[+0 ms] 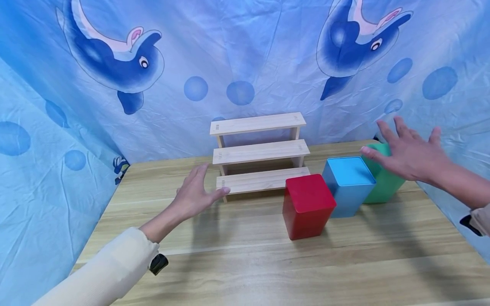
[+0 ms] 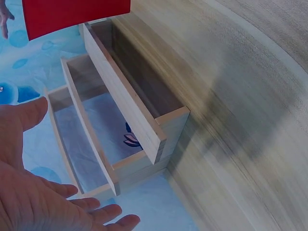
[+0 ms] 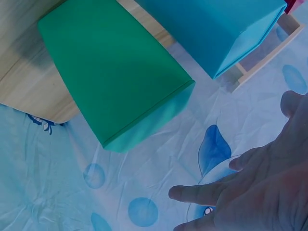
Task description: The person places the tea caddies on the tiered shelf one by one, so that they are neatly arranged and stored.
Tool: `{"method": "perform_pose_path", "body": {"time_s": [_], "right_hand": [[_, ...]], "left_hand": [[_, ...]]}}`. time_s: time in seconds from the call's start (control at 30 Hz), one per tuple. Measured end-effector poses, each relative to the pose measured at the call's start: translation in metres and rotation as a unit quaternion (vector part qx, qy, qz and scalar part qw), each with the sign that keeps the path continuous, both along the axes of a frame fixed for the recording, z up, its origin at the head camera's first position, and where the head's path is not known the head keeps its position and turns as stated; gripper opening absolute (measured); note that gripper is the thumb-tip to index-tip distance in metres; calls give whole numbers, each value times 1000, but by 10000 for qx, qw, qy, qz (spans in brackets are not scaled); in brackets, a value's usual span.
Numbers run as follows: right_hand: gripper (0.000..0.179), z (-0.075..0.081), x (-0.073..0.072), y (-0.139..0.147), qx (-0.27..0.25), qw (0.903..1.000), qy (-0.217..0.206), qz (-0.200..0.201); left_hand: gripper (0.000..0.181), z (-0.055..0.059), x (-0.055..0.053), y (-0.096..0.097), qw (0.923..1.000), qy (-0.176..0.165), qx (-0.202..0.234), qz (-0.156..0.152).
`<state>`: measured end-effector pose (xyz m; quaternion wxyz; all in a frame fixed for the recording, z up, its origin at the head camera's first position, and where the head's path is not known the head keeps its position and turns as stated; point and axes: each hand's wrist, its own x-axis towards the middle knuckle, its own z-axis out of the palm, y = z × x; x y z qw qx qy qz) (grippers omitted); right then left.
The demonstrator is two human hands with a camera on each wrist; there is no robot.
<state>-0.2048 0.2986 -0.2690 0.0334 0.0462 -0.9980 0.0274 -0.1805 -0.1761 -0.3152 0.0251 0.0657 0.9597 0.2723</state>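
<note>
A three-step wooden shelf stands at the back of the table. My left hand hovers at its left end, fingers extended and thumb toward the lowest step; it holds nothing. To the shelf's right stand a red box, a blue box and a green box, set in a slanting row. Over the green box my right hand is spread wide with nothing in it, hiding part of that box. In the right wrist view, the green box appears apart from the fingers.
The wood-grain table extends in front of the shelf and boxes. A blue curtain with dolphins hangs right behind the shelf and along both sides of the table.
</note>
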Motion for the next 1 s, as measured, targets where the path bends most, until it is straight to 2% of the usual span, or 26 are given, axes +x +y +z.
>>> {"method": "perform_pose_path", "body": {"time_s": [0.23,0.43,0.77,1.0], "right_hand": [[95,0,-1,3,200,9997,156,-58],[97,1,-7,13,320,9989,90,-321],[100,1,-16,41,26,9978,-93,-657],[102,5,-17,51,-157,9982,-248,-514]], "left_hand": [[103,-1,-2,0,9999,-43,-2,95],[102,-4,-5,-1,9998,-42,41,202],[96,-14,-17,-8,9981,-182,556,173],[94,-18,-22,-15,9965,-377,718,226]]}}
